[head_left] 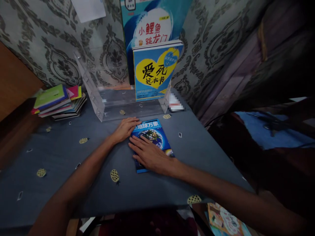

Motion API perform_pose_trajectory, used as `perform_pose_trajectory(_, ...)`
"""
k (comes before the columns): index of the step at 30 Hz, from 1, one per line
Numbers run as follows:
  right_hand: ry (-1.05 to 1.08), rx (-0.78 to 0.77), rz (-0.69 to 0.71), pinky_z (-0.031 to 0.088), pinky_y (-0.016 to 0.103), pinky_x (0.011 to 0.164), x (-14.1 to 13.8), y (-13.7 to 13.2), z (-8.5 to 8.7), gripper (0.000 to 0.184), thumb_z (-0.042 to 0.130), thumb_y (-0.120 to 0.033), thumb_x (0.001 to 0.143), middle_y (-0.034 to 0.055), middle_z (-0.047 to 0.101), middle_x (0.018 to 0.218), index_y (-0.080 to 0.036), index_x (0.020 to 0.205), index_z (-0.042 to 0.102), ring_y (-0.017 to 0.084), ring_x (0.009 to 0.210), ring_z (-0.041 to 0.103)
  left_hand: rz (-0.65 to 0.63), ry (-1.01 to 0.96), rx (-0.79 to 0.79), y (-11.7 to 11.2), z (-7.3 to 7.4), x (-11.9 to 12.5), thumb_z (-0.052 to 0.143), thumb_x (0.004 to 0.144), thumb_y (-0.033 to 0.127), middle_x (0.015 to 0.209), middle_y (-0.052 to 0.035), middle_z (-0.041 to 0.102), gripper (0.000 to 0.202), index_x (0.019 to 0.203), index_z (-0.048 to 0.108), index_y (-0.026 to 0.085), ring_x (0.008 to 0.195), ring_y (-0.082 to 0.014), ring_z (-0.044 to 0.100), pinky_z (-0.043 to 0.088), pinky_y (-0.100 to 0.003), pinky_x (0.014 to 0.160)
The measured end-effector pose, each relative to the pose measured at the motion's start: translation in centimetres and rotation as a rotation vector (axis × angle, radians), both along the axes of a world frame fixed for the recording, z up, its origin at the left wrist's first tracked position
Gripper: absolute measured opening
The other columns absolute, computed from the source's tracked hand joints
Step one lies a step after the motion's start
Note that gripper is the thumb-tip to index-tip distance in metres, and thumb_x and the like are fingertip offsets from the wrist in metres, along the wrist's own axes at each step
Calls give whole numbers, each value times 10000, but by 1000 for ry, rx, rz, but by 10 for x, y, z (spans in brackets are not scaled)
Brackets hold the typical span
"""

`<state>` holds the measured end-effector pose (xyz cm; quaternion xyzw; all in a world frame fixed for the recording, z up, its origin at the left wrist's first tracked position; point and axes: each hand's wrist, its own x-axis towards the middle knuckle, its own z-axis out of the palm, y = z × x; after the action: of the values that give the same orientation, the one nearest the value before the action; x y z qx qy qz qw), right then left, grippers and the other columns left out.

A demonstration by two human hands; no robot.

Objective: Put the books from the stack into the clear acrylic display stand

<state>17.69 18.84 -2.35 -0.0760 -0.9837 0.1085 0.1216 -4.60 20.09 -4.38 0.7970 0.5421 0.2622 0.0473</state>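
A blue book (159, 133) with a picture of the Earth on its cover lies closed on the grey tablecloth. Across the lower middle of its cover rests my right hand (150, 155), flat, with the fingers stretched to the left. My left hand (126, 128) lies at the book's upper left corner, its fingers extended and the tips touching the edge. Neither hand grips anything. Parts of the cover are hidden under my right hand. Behind the book stands a clear acrylic rack (130, 109), holding a blue book with a yellow heart (152, 73) upright at its right side.
A larger teal book (154, 19) stands behind the heart book against the patterned wall covering (108, 55). A stack of books (60, 101) sits at the back left. Beside the rack's right end lies a white item (175, 103), partly blurred. Below the table's front edge shows another book (223, 219).
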Motion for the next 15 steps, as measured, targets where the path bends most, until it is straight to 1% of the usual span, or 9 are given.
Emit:
perform_pose_trajectory(5,-12,-2,6,295,449,1227,10,-16,0,459,448,-339,1034,160,491,1518,-82,1404,530,248,1463,378,8,2,-8,-2,2,1,432,1001,230,1354,-89,653,362,1283,657,207,1302,-228,569,425,-449,1110)
perform_pose_trajectory(8,2,-29,1,291,456,1232,17,-22,-3,470,430,-345,1039,152,485,1525,-89,1425,507,239,1471,363,10,-4,-17,-2,3,2,429,1001,236,1365,-82,646,368,1295,650,218,1319,-225,554,408,-444,1125)
perform_pose_trajectory(12,20,-57,-48,310,483,1224,28,-26,-5,484,411,-350,1040,152,456,1544,-117,1460,475,253,1473,360,10,-13,-34,-3,4,2,427,998,234,1373,-89,639,376,1303,646,212,1324,-233,548,400,-451,1128)
perform_pose_trajectory(15,24,-49,-86,316,504,1218,37,-27,-5,499,439,-342,1027,166,444,1549,-99,1462,470,275,1473,356,18,-21,-46,-3,4,2,429,999,234,1371,-79,641,374,1306,643,224,1321,-226,549,397,-452,1128)
